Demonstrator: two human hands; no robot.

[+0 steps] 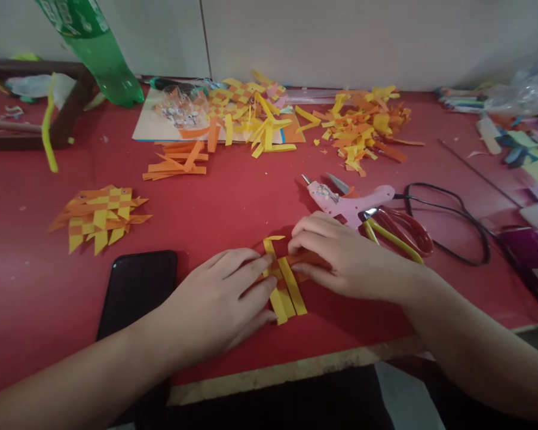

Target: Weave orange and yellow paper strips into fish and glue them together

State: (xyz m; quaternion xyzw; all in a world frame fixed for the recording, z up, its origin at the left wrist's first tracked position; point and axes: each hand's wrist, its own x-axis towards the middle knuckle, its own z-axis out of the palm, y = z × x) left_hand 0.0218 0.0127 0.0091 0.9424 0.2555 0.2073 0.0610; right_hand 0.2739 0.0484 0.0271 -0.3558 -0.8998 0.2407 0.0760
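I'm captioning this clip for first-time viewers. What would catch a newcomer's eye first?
Front centre, the left hand and right hand press on yellow and orange paper strips crossed on the red table. A woven mat lies to the left near a black phone. A bright scrap pile sits at the back, and a pink glue gun lies just behind the right hand.

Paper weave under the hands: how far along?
Done: one finished weave lies at left, more on the white sheet at the back. In hand: the left hand presses flat on a small weave of a few yellow and orange strips, while the right hand pinches its orange end. Left: it looks well short of the finished one; spare strips wait behind, and the glue gun lies untouched.
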